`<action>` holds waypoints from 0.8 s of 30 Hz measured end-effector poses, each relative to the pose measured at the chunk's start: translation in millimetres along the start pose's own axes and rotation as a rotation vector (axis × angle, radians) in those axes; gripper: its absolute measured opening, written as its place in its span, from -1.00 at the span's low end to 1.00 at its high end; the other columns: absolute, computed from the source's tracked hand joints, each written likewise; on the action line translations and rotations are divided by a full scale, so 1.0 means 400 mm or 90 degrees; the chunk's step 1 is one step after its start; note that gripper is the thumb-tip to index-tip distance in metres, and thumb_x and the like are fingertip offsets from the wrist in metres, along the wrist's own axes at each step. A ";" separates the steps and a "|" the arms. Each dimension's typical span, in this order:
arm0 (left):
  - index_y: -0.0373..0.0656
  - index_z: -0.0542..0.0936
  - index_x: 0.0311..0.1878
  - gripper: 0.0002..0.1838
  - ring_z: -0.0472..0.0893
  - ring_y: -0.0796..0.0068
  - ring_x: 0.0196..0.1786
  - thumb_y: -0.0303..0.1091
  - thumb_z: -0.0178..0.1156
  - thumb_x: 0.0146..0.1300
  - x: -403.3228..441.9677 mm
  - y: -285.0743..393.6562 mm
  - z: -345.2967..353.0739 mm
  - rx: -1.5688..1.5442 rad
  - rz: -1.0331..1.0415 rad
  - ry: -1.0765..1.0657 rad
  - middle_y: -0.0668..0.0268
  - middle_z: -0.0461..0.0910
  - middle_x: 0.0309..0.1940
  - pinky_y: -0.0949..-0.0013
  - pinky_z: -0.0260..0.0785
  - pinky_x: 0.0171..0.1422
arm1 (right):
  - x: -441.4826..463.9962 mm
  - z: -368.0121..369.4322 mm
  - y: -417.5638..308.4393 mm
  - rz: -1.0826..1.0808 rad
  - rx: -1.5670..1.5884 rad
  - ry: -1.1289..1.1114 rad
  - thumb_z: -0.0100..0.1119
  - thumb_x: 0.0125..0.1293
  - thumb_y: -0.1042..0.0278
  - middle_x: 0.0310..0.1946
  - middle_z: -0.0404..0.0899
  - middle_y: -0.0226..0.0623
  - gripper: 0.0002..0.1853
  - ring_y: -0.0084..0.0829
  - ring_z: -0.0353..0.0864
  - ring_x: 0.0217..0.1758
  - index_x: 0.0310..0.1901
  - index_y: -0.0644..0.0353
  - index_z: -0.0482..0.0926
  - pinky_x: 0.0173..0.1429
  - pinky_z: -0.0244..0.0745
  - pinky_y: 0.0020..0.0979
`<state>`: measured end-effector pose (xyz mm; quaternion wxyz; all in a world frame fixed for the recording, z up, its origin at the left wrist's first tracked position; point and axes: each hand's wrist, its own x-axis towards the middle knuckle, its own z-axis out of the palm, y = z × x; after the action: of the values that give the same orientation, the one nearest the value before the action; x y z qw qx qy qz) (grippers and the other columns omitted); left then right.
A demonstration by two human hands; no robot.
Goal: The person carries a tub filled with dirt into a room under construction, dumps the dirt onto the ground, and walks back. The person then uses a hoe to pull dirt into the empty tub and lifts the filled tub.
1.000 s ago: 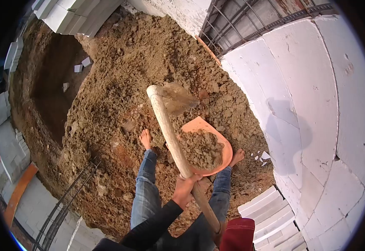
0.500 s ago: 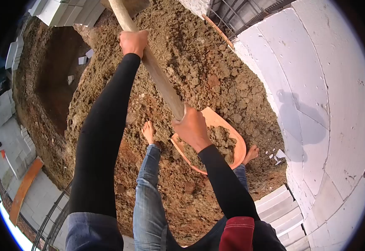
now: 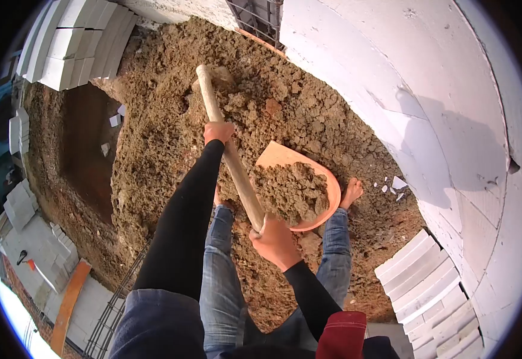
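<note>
A hoe's wooden handle (image 3: pixel 240 179) slants across the middle of the view. My left hand (image 3: pixel 219 132) is wrapped round it partway up, and my right hand (image 3: pixel 276 242) grips its lower end. The hoe's blade (image 3: pixel 220 76) is at the top of the handle, mostly sunk in or hidden by the brown soil (image 3: pixel 165 119). An orange scoop-shaped pan (image 3: pixel 333 194) lies between my feet, heaped with clods of soil (image 3: pixel 294 191). The handle passes just left of the pan.
White block walls (image 3: pixel 392 66) curve along the right. Stacked blocks (image 3: pixel 419 269) stand lower right, with more blocks (image 3: pixel 72 45) upper left. A dark pit (image 3: pixel 87 143) lies left of the soil. Steel rebar (image 3: pixel 112 308) sticks in at the lower left, near an orange board (image 3: pixel 69 305).
Since the raised position half a second ago, the hoe has come down into the soil. My left hand, off the handle in the earliest frame, now holds it; my right hand has moved lower.
</note>
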<state>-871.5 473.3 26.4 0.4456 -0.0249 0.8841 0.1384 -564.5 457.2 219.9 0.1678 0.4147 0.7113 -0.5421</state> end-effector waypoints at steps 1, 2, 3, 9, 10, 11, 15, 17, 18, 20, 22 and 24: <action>-0.28 0.61 -0.23 -0.82 0.62 0.24 -0.34 -0.33 0.25 0.29 -0.016 -0.037 -0.004 -0.065 -0.027 -0.048 0.17 0.61 -0.39 0.18 0.50 -0.24 | -0.007 -0.025 -0.025 0.094 -0.008 -0.110 0.30 0.12 0.29 -0.38 0.63 0.23 -0.53 0.16 0.69 -0.24 -0.06 0.52 0.44 -0.17 0.59 -0.03; -0.26 0.60 -0.25 -0.84 0.59 0.26 -0.38 -0.35 0.25 0.31 -0.021 -0.068 -0.013 -0.145 -0.053 -0.093 0.20 0.58 -0.42 0.18 0.48 -0.28 | -0.011 -0.032 -0.032 0.073 -0.017 -0.104 0.30 0.12 0.30 -0.38 0.63 0.23 -0.52 0.17 0.68 -0.24 -0.06 0.52 0.44 -0.17 0.59 -0.01; -0.24 0.59 -0.28 -0.86 0.57 0.28 -0.43 -0.36 0.24 0.34 -0.038 -0.086 -0.011 -0.209 -0.081 -0.126 0.23 0.56 -0.45 0.18 0.47 -0.32 | -0.027 -0.038 -0.037 0.062 -0.025 -0.097 0.30 0.12 0.30 -0.39 0.62 0.23 -0.52 0.18 0.68 -0.25 -0.06 0.52 0.43 -0.18 0.59 0.00; -0.36 0.49 -0.31 -0.78 0.50 0.29 -0.60 -0.41 0.30 0.21 -0.458 0.015 0.101 -0.518 -0.130 -0.072 0.19 0.51 -0.53 0.15 0.38 -0.47 | -0.254 -0.365 0.000 0.082 -0.076 -0.118 0.30 0.14 0.26 -0.49 0.60 0.17 -0.56 0.19 0.66 -0.33 -0.05 0.40 0.46 -0.21 0.53 0.05; -0.34 0.46 -0.32 -0.78 0.50 0.32 -0.60 -0.42 0.31 0.19 -0.589 0.034 0.130 -0.546 -0.154 -0.063 0.19 0.50 -0.53 0.20 0.38 -0.49 | -0.342 -0.406 0.031 0.120 -0.097 -0.130 0.33 0.13 0.25 -0.48 0.61 0.15 -0.57 0.18 0.66 -0.34 -0.06 0.35 0.47 -0.23 0.53 0.04; -0.33 0.46 -0.27 -0.76 0.52 0.35 -0.58 -0.42 0.32 0.18 -0.669 -0.012 0.199 -0.581 -0.201 -0.083 0.19 0.51 -0.52 0.21 0.39 -0.51 | -0.432 -0.448 0.061 0.157 -0.118 -0.143 0.35 0.13 0.25 -0.46 0.62 0.13 -0.59 0.17 0.66 -0.35 -0.07 0.29 0.48 -0.24 0.53 0.03; -0.23 0.50 -0.22 -0.76 0.58 0.38 -0.50 -0.44 0.38 0.15 -1.006 -0.114 0.400 -0.688 -0.314 -0.182 0.22 0.56 -0.48 0.18 0.47 -0.39 | -0.749 -0.482 0.265 0.286 -0.137 -0.183 0.43 0.01 0.25 -0.52 0.63 -0.06 -0.59 0.04 0.68 -0.39 -0.13 0.12 0.48 -0.29 0.52 -0.03; -0.26 0.54 -0.25 -0.81 0.59 0.37 -0.50 -0.46 0.37 0.14 -1.057 -0.137 0.407 -0.673 -0.418 -0.256 0.21 0.59 -0.48 0.17 0.48 -0.40 | -0.857 -0.450 0.332 0.273 -0.209 -0.147 0.45 -0.05 0.25 -0.53 0.62 -0.09 -0.57 -0.01 0.68 -0.40 -0.13 0.10 0.50 -0.28 0.52 -0.07; -0.27 0.55 -0.26 -0.81 0.59 0.37 -0.50 -0.46 0.37 0.14 -1.039 -0.143 0.389 -0.683 -0.396 -0.254 0.21 0.59 -0.49 0.19 0.48 -0.40 | -0.838 -0.435 0.290 0.255 -0.247 -0.129 0.45 -0.07 0.26 -0.53 0.62 -0.10 -0.56 -0.03 0.68 -0.40 -0.13 0.09 0.51 -0.28 0.52 -0.09; -0.29 0.57 -0.27 -0.82 0.59 0.37 -0.50 -0.45 0.36 0.14 -0.991 -0.171 0.323 -0.698 -0.357 -0.250 0.21 0.59 -0.50 0.22 0.47 -0.40 | -0.768 -0.394 0.247 0.183 -0.292 -0.078 0.46 -0.09 0.26 -0.48 0.64 -0.11 -0.54 -0.05 0.68 -0.38 -0.10 0.09 0.53 -0.24 0.53 -0.10; -0.27 0.54 -0.36 -0.86 0.60 0.38 -0.47 -0.44 0.32 0.16 -0.887 -0.140 0.177 -0.732 -0.243 -0.158 0.23 0.58 -0.52 0.30 0.43 -0.38 | -0.646 -0.294 0.270 0.071 -0.292 -0.022 0.47 -0.09 0.25 -0.41 0.66 -0.12 -0.50 -0.07 0.69 -0.36 -0.05 0.09 0.54 -0.22 0.53 -0.10; -0.24 0.54 -0.31 -0.87 0.58 0.38 -0.47 -0.45 0.30 0.18 -0.760 -0.122 -0.015 -0.706 -0.144 -0.078 0.23 0.55 -0.53 0.28 0.44 -0.37 | -0.442 -0.174 0.234 -0.070 -0.239 0.014 0.48 -0.08 0.25 -0.34 0.68 -0.14 -0.46 -0.09 0.69 -0.31 0.01 0.10 0.55 -0.22 0.55 -0.11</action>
<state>-685.0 400.6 260.5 0.4284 -0.3414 0.6437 0.5344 -371.5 454.8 307.1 0.2047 0.3422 0.8232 -0.4041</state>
